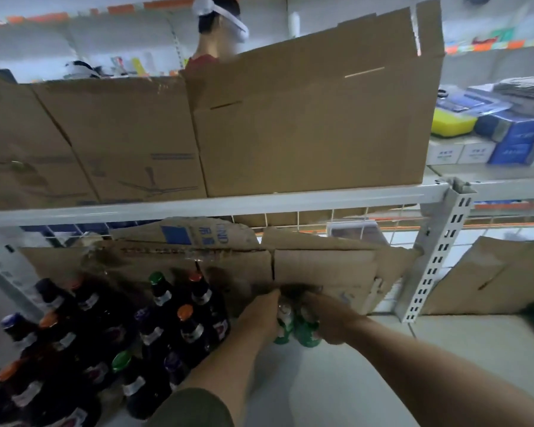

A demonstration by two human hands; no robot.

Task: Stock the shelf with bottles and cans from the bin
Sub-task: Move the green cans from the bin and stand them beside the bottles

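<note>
Both my hands reach deep into the lower white shelf (pixel 336 380). My left hand (pixel 264 315) grips a green can (pixel 283 328) from the left side. My right hand (pixel 329 318) grips a second green can (pixel 305 332) from the right. The two cans stand side by side, touching, on the shelf floor close to the cardboard backing. Fingers hide the tops of both cans. To the left stand several dark bottles (pixel 179 328) with orange, green and purple caps.
Torn flat cardboard (pixel 321 266) lines the back of the shelf. A white crossbar (pixel 259 201) and a slotted upright (pixel 429 260) frame the opening. Big cardboard boxes (pixel 305 118) sit on the shelf above. Another person (pixel 216 29) stands behind the boxes.
</note>
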